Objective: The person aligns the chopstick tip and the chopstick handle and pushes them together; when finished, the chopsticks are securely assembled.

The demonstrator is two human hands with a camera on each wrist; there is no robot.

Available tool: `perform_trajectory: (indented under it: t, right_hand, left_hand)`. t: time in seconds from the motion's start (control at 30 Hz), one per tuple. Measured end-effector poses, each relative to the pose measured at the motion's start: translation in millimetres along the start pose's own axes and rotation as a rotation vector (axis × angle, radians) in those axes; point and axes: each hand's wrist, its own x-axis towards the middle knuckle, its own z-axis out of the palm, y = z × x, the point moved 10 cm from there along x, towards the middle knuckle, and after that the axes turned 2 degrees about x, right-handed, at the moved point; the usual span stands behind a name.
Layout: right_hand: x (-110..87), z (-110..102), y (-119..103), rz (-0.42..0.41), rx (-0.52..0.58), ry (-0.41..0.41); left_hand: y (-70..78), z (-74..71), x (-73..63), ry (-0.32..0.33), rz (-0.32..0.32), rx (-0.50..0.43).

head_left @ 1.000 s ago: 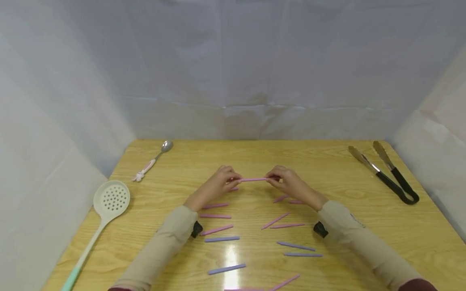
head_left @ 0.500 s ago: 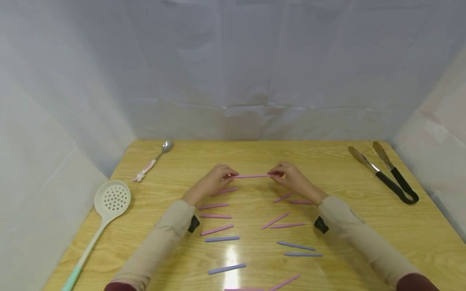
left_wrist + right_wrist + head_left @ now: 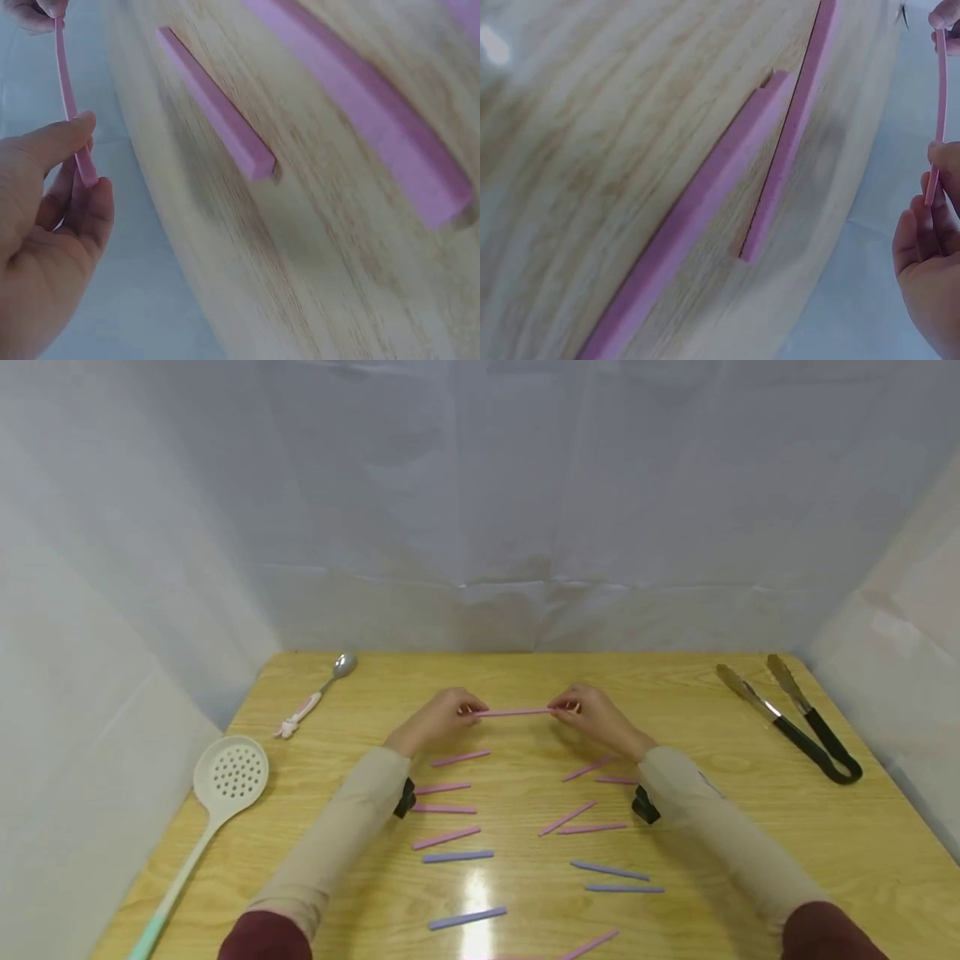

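Between my two hands stretches a thin pink strip (image 3: pixel 514 712), held nearly level above the far middle of the table. My left hand (image 3: pixel 442 717) pinches its left end between thumb and fingers. The other end is pinched by my right hand (image 3: pixel 596 718). In the left wrist view the strip (image 3: pixel 66 86) looks square-edged and bows slightly, its tip poking past the thumb. The right wrist view shows the right hand (image 3: pixel 937 247) gripping it the same way. Nearest below lie a pink strip (image 3: pixel 461 758) on the left and another pink strip (image 3: pixel 587 768) on the right.
Several more pink and purple strips lie in two loose columns, among them a purple strip (image 3: pixel 468 918). At the left are a skimmer (image 3: pixel 231 777) and a spoon (image 3: pixel 318 693). Black-handled tongs (image 3: pixel 806 735) lie at the right. White sheeting (image 3: pixel 495 510) walls the table's back and sides.
Both hands have moved away from me, toward the table's far edge, carrying the pink strip. More of the strip shows between the fingers than a second ago. The strips on the table stay put.
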Motion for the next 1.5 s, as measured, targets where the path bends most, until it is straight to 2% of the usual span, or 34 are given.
perform_trajectory:
  t: [0.27, 0.57, 0.7, 1.17, 1.5]
  right_hand:
    - [12.0, 11.8, 9.6, 0.032, -0.002, -0.036]
    - [15.7, 27.4, 23.4, 0.158, 0.018, -0.106]
    - [14.9, 30.9, 24.8, 0.179, 0.036, -0.139]
    - [13.6, 33.9, 39.5, 0.211, 0.035, -0.138]
    - [14.9, 33.7, 42.7, 0.215, 0.032, -0.138]
  left_hand:
    - [-16.7, 0.0, 7.8, 0.008, -0.070, 0.014]
    - [-35.7, 11.2, 7.2, -0.024, -0.185, -0.050]
    - [-38.7, 14.0, 7.3, -0.030, -0.202, -0.059]
    - [-63.1, 16.4, 8.2, -0.035, -0.264, -0.136]
    - [-62.1, 13.9, 10.5, -0.038, -0.261, -0.133]
